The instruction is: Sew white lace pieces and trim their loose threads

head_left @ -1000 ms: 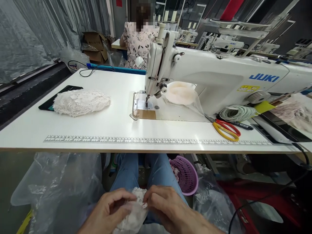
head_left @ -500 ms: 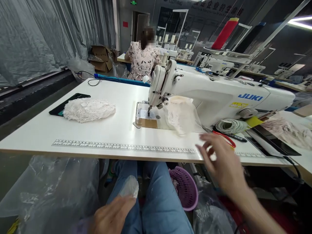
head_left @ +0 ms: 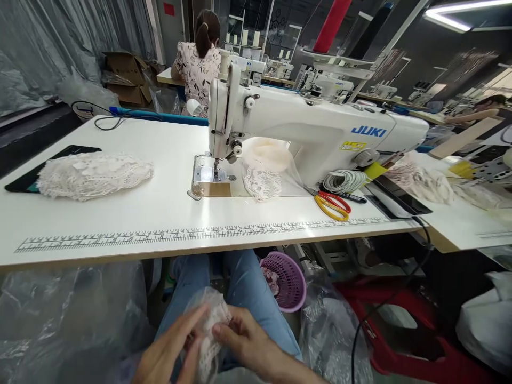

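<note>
Over my lap, both hands are on a piece of white lace fabric (head_left: 210, 341) with a sheer edge. My left hand (head_left: 172, 344) has its fingers along the lace's left side, and my right hand (head_left: 250, 338) pinches its right side between thumb and fingers. Ahead on the table stands a white sewing machine (head_left: 312, 120). Beside its needle lies a sheer cream piece with a lace patch (head_left: 262, 183). A bunched stack of white lace (head_left: 96, 175) rests at the table's left, partly over a dark flat device (head_left: 24, 176).
Red and yellow scissors (head_left: 332, 205) and a coil of pale cord (head_left: 344, 181) lie right of the machine. Below the table is a purple basket (head_left: 286, 282) with scraps inside. A red plastic stool (head_left: 412, 336) stands at lower right. Another person (head_left: 198, 66) sits ahead.
My right hand has come down from near the scissors to the lace at my lap. The left hand still holds the lace. The view has shifted right.
</note>
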Motion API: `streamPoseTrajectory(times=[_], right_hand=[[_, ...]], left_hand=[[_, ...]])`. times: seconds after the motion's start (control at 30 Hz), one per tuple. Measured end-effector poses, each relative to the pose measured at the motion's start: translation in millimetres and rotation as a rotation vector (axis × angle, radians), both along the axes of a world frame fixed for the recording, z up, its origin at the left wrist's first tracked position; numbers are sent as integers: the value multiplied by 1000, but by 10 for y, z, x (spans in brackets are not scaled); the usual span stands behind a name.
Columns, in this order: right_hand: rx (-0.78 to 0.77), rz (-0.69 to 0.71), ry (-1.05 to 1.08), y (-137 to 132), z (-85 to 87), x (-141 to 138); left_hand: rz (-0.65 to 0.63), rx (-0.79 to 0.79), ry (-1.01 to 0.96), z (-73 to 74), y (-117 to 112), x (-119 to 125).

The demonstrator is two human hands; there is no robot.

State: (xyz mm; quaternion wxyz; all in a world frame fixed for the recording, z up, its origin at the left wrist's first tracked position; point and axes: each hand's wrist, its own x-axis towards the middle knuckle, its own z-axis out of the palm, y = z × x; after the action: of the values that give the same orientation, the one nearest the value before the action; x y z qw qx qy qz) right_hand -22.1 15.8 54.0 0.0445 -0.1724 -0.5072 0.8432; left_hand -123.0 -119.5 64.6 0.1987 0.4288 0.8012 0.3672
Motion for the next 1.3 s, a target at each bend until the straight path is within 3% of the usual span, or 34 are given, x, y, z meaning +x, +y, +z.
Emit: streamPoseTrajectory(times=[0.1,0.2,0.27,0.37,0.47,0.6,0.77,0.83,0.97,1.07,1.13,1.2,1.3], right_hand=[[115,282,-14,162,87,37],[295,421,-32,328,175,42],[302,416,-53,405,200,42],[194,360,-105,448,172,51],[87,325,-145,444,102,59],[28,313,-177,439,-1,53],[107,347,-196,494,-37,75],[319,266,-186,507,55,101],[918,29,6,429,388,115],[1151,148,146,324,542,42],[1238,222,161,292,536,-27],[1157,250,185,312,467,-78],[771,246,190,397,351,-90]], left_hand=[[-83,-53,-21,155,86,-229],[-250,-227,-282,228,219,-368],[-270,-264,-521,220,270,-388],[-191,-204,-847,165,266,-361],[-124,-158,-1037,106,231,-337],[-88,-140,-1080,63,220,-331],[-62,-203,-1016,87,237,-336],[-71,-248,-975,118,262,-339],[-87,-311,-926,175,353,-311],[-113,-298,-835,187,427,-259],[-125,-286,-788,179,447,-230],[-141,-308,-803,162,431,-218],[-168,-351,-914,138,372,-224]])
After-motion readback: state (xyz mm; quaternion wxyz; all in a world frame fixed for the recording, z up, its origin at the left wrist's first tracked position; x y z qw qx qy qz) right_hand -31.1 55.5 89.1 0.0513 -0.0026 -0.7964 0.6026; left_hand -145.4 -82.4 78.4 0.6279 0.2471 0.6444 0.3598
